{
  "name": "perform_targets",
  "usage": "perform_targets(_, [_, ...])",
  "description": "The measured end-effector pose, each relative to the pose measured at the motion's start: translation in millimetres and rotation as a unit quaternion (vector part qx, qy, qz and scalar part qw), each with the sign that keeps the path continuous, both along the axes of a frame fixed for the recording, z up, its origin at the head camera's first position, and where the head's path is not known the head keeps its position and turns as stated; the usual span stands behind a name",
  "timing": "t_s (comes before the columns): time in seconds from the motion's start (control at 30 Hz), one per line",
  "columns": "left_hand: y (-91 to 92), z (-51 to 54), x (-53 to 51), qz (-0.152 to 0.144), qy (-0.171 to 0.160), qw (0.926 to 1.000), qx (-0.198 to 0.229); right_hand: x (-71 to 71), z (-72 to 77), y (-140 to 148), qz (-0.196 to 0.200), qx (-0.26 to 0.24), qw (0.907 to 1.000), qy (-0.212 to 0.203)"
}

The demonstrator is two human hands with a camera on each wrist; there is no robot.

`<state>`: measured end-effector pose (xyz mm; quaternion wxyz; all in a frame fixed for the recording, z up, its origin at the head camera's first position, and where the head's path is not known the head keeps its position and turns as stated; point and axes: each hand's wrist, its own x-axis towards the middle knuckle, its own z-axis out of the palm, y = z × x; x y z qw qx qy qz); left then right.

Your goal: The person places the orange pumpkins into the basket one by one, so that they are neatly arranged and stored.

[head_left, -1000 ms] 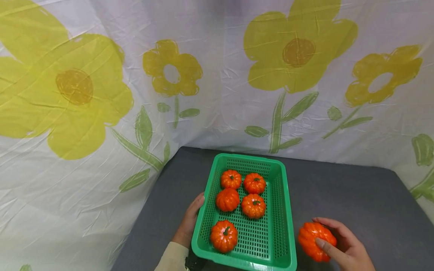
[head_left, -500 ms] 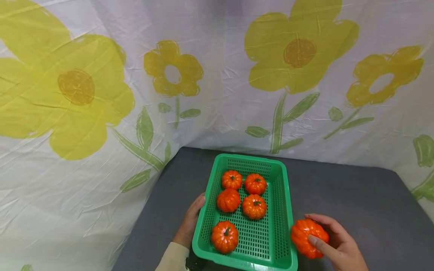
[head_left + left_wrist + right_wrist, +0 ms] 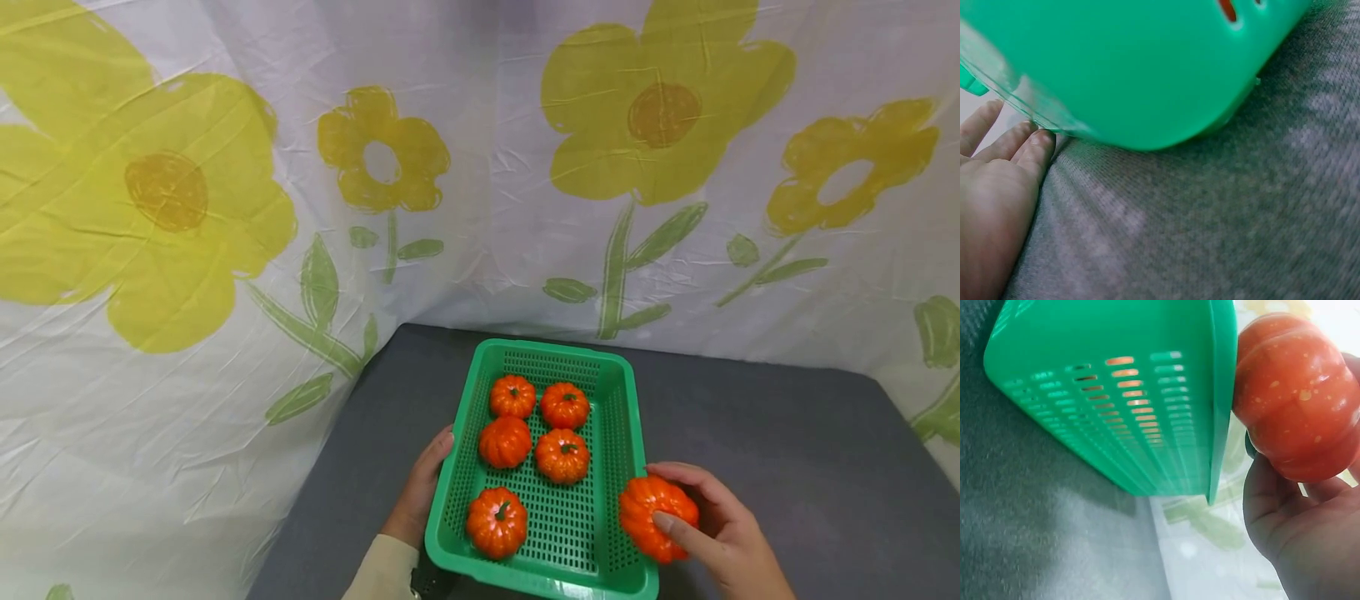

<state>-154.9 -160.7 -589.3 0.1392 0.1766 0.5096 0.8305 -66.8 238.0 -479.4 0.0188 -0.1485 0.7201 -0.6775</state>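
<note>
A small orange pumpkin [image 3: 652,518] with ribbed, glossy skin is held in my right hand [image 3: 723,533], thumb on its near side. It sits over the right rim of a green plastic basket [image 3: 640,450]. In the right wrist view the pumpkin [image 3: 1300,400] is level with the basket's rim [image 3: 1225,394]. Inside the basket lie several more pumpkins, among them a front-left pumpkin [image 3: 497,523] and a back-left pumpkin [image 3: 512,397]. My left hand [image 3: 420,492] rests against the basket's left side. The left wrist view shows its fingers [image 3: 1035,150] fairly straight, touching the basket wall [image 3: 1129,81].
A dark grey cloth-covered table [image 3: 765,433] bears the basket. Behind and to the left hangs a white curtain [image 3: 487,208] printed with yellow flowers. A dark wristband [image 3: 429,579] and a beige sleeve [image 3: 382,571] show on the left arm.
My right hand has carried its pumpkin leftward and slightly up, from beside the basket to over its right rim. The left hand, the basket and the pumpkins inside stay put.
</note>
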Motion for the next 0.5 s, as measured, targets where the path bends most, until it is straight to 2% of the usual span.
perform_targets(0.27, [-0.2,-2.4,-0.1,-0.002,-0.008,1.0000,-0.003,-3.5,-1.5,-11,0.037,-0.020,0.9991,0.005])
perform_targets(0.5, [-1.9,-3.0,-1.2,-0.002,-0.008,0.9999,-0.007,-7.7,-2.8,-20,0.050,-0.014,0.9983,0.023])
